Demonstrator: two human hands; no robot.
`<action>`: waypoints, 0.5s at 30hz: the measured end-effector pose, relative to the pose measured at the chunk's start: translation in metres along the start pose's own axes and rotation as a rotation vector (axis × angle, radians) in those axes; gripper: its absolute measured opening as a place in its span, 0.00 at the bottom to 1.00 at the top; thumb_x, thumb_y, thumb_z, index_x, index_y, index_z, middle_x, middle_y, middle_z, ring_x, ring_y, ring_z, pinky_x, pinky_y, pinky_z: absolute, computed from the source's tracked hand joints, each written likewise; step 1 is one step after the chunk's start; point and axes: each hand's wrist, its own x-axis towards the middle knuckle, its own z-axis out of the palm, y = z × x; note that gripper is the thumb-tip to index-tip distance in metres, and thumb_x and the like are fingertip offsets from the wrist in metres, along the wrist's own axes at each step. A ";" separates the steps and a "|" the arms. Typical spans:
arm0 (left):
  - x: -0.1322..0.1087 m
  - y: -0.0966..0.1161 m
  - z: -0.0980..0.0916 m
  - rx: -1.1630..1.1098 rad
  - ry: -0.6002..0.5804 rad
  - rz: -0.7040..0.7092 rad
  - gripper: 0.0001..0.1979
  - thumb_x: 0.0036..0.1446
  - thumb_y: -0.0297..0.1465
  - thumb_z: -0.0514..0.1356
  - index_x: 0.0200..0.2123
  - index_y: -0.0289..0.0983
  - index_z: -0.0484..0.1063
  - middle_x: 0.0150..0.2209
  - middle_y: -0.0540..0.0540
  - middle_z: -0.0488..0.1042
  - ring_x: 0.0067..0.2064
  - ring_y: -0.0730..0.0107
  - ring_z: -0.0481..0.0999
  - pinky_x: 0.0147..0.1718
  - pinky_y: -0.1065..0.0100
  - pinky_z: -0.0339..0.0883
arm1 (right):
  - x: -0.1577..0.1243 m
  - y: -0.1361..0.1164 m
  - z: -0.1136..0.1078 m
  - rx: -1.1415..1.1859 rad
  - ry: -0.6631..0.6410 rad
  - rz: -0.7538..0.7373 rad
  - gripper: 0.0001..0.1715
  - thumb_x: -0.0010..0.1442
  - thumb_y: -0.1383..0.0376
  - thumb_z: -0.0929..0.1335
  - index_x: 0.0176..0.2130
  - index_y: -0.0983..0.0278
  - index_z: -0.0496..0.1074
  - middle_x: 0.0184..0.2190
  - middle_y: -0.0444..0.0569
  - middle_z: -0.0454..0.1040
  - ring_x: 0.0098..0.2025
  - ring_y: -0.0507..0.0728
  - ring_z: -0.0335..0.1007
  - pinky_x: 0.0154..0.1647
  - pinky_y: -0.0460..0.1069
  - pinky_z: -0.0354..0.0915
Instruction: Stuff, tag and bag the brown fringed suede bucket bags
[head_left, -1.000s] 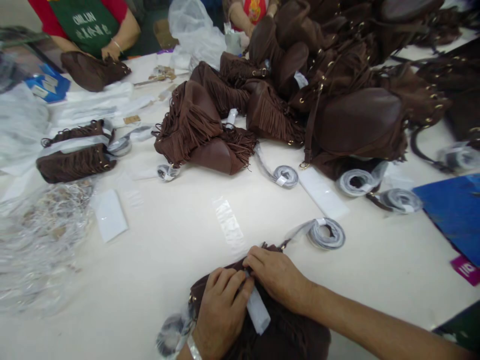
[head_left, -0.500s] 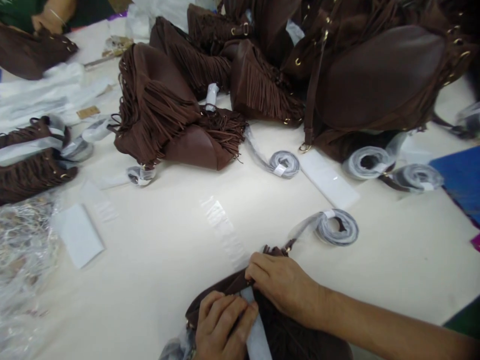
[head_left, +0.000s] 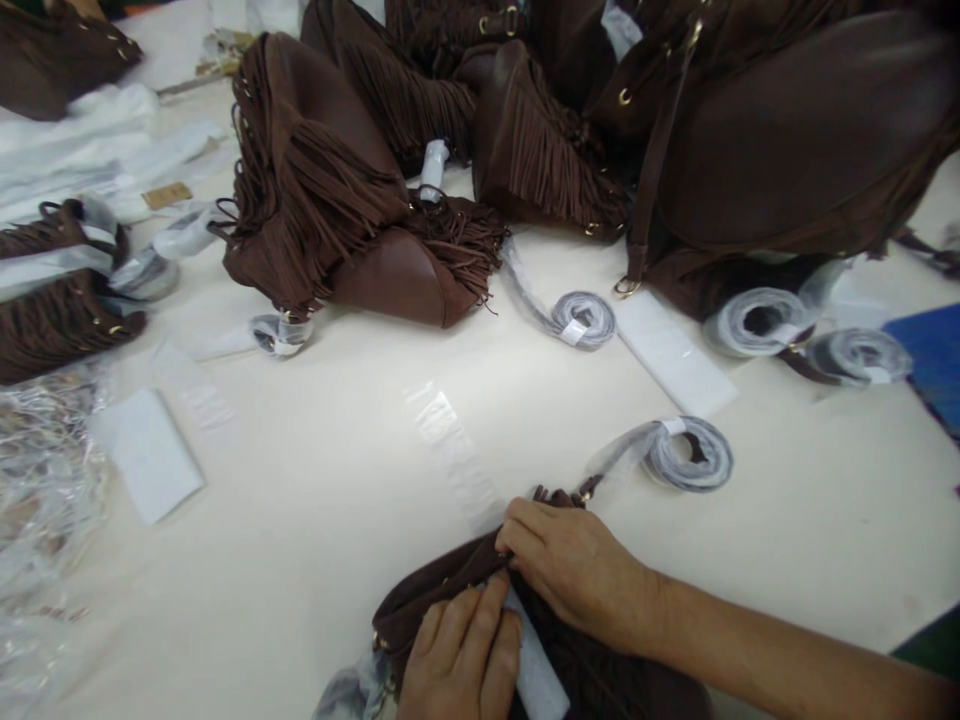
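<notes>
A dark brown fringed handbag [head_left: 442, 580] lies at the bottom of the view, with its mouth toward the table. My right hand [head_left: 577, 570] is closed on the bag's rim, pinching its edge. My left hand [head_left: 461, 655] lies on the side of the bag, its fingers stretched out beside a white wrapping strip [head_left: 538, 660]. The lower end of that strip runs down past the fingers. From the bag's far corner comes a strap rolled up in clear plastic [head_left: 688, 455]. The left thumb is hidden.
More brown fringed bags [head_left: 315, 180] are heaped along the back. Other wrapped strap coils [head_left: 583, 320] and folded white sheets [head_left: 150, 455] lie on the pale table [head_left: 300, 560]. Crumpled clear plastic [head_left: 45, 470] is at the left, and a blue item [head_left: 934, 360] at the right.
My left fingers have gone from bent to straighter and flatter over the bag. The strip's lower end has shifted right. My right hand keeps its grip. The view has tilted down slightly.
</notes>
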 end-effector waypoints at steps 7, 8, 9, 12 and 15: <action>-0.006 -0.007 0.004 -0.134 0.060 0.025 0.10 0.64 0.24 0.53 0.40 0.35 0.74 0.44 0.43 0.80 0.45 0.65 0.76 0.42 0.64 0.72 | 0.000 0.000 -0.002 -0.019 0.007 -0.035 0.09 0.63 0.73 0.60 0.43 0.64 0.65 0.40 0.49 0.67 0.40 0.56 0.64 0.38 0.50 0.63; -0.008 -0.008 0.005 -0.150 0.064 0.009 0.09 0.64 0.25 0.53 0.41 0.36 0.74 0.44 0.42 0.80 0.45 0.65 0.76 0.43 0.64 0.72 | 0.000 0.000 -0.002 -0.019 0.007 -0.040 0.09 0.63 0.73 0.60 0.43 0.64 0.65 0.41 0.49 0.67 0.40 0.56 0.64 0.38 0.50 0.63; -0.009 -0.008 0.006 -0.166 0.070 -0.002 0.09 0.64 0.25 0.53 0.41 0.36 0.73 0.43 0.42 0.80 0.45 0.65 0.77 0.43 0.64 0.72 | 0.001 0.000 -0.001 -0.019 0.009 -0.042 0.09 0.63 0.73 0.60 0.43 0.64 0.65 0.41 0.49 0.67 0.40 0.56 0.64 0.37 0.50 0.63; -0.010 -0.008 0.011 -0.215 0.107 -0.017 0.10 0.63 0.23 0.52 0.41 0.36 0.73 0.42 0.42 0.80 0.45 0.65 0.77 0.43 0.64 0.73 | 0.003 -0.002 -0.001 -0.020 0.013 -0.032 0.10 0.62 0.73 0.61 0.43 0.64 0.66 0.41 0.50 0.68 0.41 0.56 0.65 0.38 0.50 0.64; -0.004 -0.009 0.006 -0.198 0.071 -0.013 0.13 0.61 0.21 0.50 0.41 0.35 0.73 0.42 0.43 0.80 0.43 0.65 0.77 0.44 0.64 0.74 | -0.001 -0.003 -0.010 0.033 0.018 -0.029 0.10 0.64 0.72 0.61 0.45 0.64 0.67 0.41 0.50 0.69 0.41 0.56 0.67 0.39 0.50 0.65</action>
